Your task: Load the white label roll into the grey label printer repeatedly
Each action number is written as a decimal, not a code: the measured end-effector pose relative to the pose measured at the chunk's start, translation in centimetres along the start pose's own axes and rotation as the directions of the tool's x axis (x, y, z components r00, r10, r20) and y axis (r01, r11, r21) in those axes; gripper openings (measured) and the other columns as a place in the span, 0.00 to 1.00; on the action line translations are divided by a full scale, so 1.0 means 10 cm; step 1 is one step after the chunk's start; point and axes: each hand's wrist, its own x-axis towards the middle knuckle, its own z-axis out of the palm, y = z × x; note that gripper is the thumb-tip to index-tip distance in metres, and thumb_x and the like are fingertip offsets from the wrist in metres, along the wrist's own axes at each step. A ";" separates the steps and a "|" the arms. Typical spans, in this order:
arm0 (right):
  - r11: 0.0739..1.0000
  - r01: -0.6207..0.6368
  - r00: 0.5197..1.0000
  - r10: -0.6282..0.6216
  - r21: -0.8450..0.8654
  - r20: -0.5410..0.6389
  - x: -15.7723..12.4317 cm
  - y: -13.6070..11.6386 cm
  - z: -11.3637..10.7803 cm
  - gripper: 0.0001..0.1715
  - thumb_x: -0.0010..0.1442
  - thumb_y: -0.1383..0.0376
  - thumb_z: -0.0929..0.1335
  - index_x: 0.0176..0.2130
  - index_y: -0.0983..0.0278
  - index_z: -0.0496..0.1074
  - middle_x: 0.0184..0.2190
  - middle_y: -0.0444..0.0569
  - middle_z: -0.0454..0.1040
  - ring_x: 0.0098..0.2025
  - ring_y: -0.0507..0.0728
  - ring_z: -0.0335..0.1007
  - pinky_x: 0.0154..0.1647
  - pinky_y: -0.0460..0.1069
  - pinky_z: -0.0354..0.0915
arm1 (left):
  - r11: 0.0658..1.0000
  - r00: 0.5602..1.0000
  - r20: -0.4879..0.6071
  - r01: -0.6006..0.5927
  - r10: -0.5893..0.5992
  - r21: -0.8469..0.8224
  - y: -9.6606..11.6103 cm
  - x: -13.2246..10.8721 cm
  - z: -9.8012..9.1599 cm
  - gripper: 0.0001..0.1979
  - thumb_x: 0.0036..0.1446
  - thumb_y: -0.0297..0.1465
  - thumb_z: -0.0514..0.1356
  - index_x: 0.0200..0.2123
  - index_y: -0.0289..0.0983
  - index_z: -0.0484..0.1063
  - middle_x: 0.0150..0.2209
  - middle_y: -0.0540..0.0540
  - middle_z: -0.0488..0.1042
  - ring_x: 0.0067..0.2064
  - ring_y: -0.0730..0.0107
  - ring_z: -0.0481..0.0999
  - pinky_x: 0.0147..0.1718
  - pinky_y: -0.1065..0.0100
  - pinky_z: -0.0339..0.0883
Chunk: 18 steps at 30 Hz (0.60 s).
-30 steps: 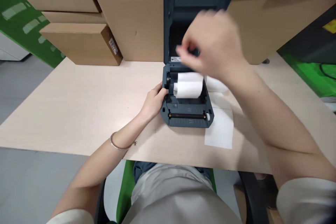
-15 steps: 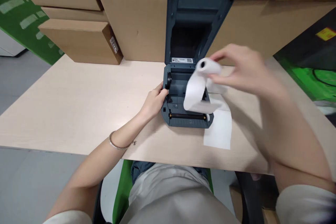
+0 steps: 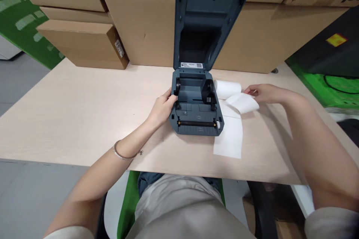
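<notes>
A dark grey label printer [image 3: 193, 110] stands on the table with its lid [image 3: 207, 26] raised, and no roll is in its bay. My left hand [image 3: 162, 108] grips its left side, thumb on the rim. Right beside the printer lies a white label roll [image 3: 228, 89] on its side. A loose curl of label paper [image 3: 243, 102] bends up in front of the roll, while a flat strip of labels [image 3: 228, 138] runs toward the table's front. My right hand [image 3: 260, 92] has its curled fingers at the curl's right end, partly hidden behind the paper.
Cardboard boxes [image 3: 143, 30] line the back of the light wooden table [image 3: 84, 119]. A smaller carton [image 3: 81, 44] stands at the back left. At the far right there is a black surface with a yellow label [image 3: 336, 40] above a green one.
The label roll has gone from above the printer's right side down to the table beside it. My right hand has moved right and lower; my left hand keeps its hold on the printer.
</notes>
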 end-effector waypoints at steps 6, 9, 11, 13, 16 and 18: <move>0.986 -0.144 0.980 0.130 -0.082 -0.153 -0.06 -0.26 -0.27 0.30 0.66 0.54 0.69 0.60 0.69 0.78 0.62 0.70 0.78 0.59 0.76 0.79 0.61 0.66 0.72 | 1.000 1.000 -0.005 0.010 -0.010 0.026 0.01 -0.01 -0.01 0.20 0.62 0.35 0.53 0.51 0.38 0.80 0.42 0.47 0.82 0.43 0.61 0.74 0.41 0.66 0.66; 0.993 -0.007 0.981 -0.016 -0.120 -0.191 0.04 -0.60 -0.22 0.41 0.66 0.51 0.70 0.71 0.67 0.69 0.71 0.68 0.70 0.69 0.75 0.71 0.68 0.65 0.68 | 0.999 1.000 -0.002 0.002 -0.002 0.035 0.00 0.00 -0.01 0.19 0.62 0.36 0.53 0.49 0.38 0.79 0.43 0.47 0.82 0.44 0.60 0.74 0.42 0.66 0.67; 0.986 0.083 0.987 -0.101 -0.143 -0.127 0.16 -0.82 -0.05 0.47 0.59 0.48 0.75 0.70 0.64 0.69 0.67 0.66 0.73 0.66 0.77 0.73 0.65 0.66 0.71 | 0.999 1.000 0.004 -0.003 0.003 0.033 0.00 0.00 -0.02 0.18 0.62 0.37 0.53 0.48 0.38 0.79 0.44 0.46 0.83 0.45 0.60 0.75 0.43 0.66 0.67; 0.977 0.100 0.989 -0.118 -0.187 -0.085 0.26 -0.98 0.12 0.45 0.53 0.51 0.77 0.66 0.62 0.73 0.60 0.63 0.78 0.60 0.77 0.76 0.60 0.68 0.74 | 1.000 1.000 0.008 -0.004 0.004 0.027 -0.01 0.01 -0.02 0.17 0.62 0.37 0.53 0.46 0.38 0.79 0.45 0.46 0.83 0.45 0.60 0.75 0.45 0.65 0.68; 0.962 0.130 0.986 -0.150 -0.242 -0.068 0.26 -1.00 0.14 0.40 0.50 0.53 0.76 0.60 0.59 0.76 0.54 0.58 0.81 0.56 0.76 0.77 0.55 0.67 0.74 | 1.000 1.000 0.008 -0.002 0.002 0.021 -0.01 0.01 -0.02 0.18 0.62 0.37 0.53 0.47 0.37 0.79 0.45 0.46 0.83 0.46 0.59 0.76 0.46 0.65 0.68; 0.955 0.204 0.973 -0.223 -0.216 -0.064 0.17 -0.93 -0.02 0.36 0.50 0.51 0.76 0.57 0.57 0.78 0.51 0.55 0.82 0.55 0.73 0.77 0.55 0.64 0.74 | 1.000 1.000 0.009 -0.010 0.010 0.020 0.00 0.01 -0.01 0.19 0.62 0.37 0.53 0.49 0.37 0.79 0.46 0.45 0.84 0.47 0.59 0.76 0.46 0.65 0.68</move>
